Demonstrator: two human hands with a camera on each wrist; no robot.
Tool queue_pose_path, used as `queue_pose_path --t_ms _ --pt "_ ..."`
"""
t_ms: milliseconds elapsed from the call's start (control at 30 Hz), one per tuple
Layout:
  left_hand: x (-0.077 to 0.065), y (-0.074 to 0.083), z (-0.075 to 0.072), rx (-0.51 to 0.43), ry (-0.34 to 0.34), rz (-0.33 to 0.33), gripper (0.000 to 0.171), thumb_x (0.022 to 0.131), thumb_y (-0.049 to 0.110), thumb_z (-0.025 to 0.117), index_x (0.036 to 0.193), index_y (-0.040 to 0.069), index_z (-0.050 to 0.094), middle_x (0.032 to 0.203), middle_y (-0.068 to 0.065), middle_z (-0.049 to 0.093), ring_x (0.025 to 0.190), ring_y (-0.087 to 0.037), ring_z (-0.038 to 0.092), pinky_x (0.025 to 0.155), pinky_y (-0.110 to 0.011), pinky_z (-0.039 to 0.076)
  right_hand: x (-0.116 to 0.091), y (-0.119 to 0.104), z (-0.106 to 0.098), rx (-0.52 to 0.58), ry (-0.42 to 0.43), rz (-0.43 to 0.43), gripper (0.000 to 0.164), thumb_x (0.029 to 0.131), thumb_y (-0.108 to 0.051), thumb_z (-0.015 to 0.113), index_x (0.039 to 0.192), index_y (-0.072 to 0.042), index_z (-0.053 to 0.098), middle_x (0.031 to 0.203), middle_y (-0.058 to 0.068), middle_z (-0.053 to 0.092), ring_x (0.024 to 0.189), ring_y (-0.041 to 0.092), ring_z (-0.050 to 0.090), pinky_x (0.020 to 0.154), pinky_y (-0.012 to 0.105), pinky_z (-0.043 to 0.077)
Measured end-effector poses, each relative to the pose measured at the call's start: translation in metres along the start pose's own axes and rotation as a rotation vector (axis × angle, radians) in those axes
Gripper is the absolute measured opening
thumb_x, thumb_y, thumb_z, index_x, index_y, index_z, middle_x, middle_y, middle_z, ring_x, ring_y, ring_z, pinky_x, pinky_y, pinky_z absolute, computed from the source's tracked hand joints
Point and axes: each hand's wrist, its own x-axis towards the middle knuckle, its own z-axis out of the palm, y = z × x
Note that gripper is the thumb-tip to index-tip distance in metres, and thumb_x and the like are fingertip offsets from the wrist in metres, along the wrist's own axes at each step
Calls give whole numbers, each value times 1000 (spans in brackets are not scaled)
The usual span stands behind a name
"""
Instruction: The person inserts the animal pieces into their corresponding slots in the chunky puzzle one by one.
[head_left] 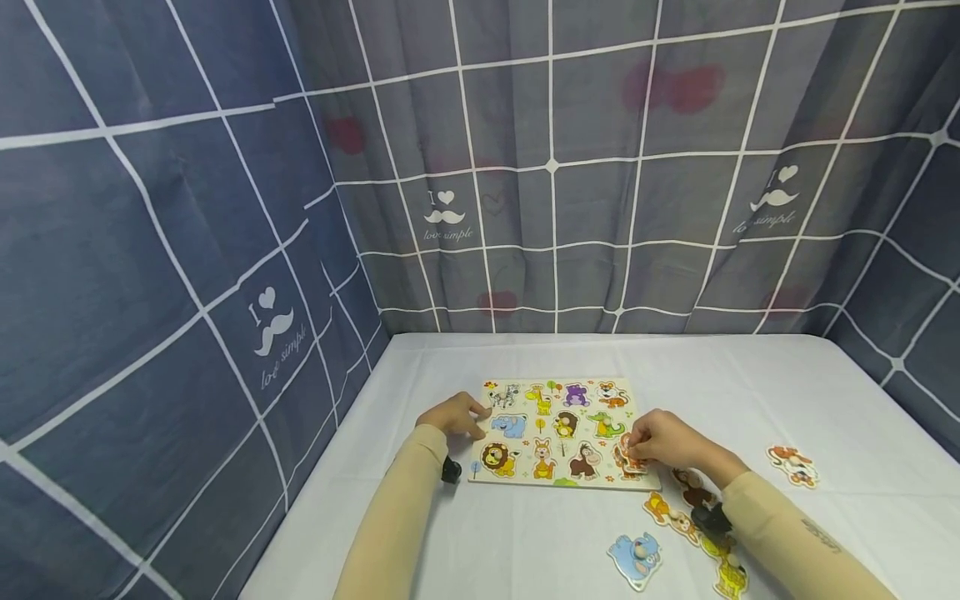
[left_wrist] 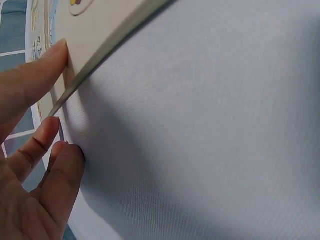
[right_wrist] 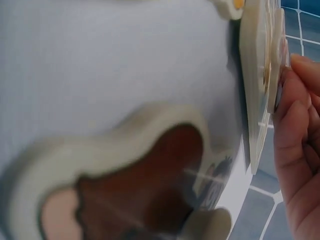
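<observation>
A wooden animal puzzle board [head_left: 525,482] lies flat on the white table, with pictures of a zebra, giraffe, lion, crocodile and other animals. At its left edge rests my left hand [head_left: 453,414]; in the left wrist view the thumb [left_wrist: 52,57] lies on the top face, with the other fingers spread by the edge. My right hand [head_left: 667,440] pinches an orange-and-white animal puzzle piece [head_left: 631,463] over the board's lower right corner. Seen edge-on in the right wrist view, this piece [right_wrist: 276,62] is close against the board; which animal it shows is partly hidden by the fingers.
Several loose knobbed pieces lie near the right forearm: a blue elephant [head_left: 636,560], a yellow giraffe [head_left: 731,577], an orange animal [head_left: 670,517] and a brown one [head_left: 693,488]. Farther right lies a tiger-like piece [head_left: 792,466]. Checked curtains [head_left: 555,208] stand behind and beside the table.
</observation>
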Motion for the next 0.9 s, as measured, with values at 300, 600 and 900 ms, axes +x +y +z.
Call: queue_pose_path --t_ms 300,600,900 --pt "3 -1 0 -5 2 -9 53 76 16 86 126 21 70 141 -11 53 128 -31 51 114 -52 38 2 3 2 8 -35 -19 13 86 -6 72 74 -9 71 62 -1 64 53 7 51 47 22 43" --pt "-1 1 -1 4 0 -2 53 77 17 85 128 20 69 140 -11 54 123 -30 54 112 -51 40 4 -2 5 -9 -55 -18 13 86 -7 73 74 -10 70 61 -1 63 52 7 51 47 22 43" --pt "-3 1 -1 -8 -8 14 53 78 15 84 129 20 68 139 -12 54 114 -26 56 111 -49 42 5 -8 9 -11 -61 26 13 85 -4 73 74 -8 69 62 -2 63 54 9 53 48 22 45"
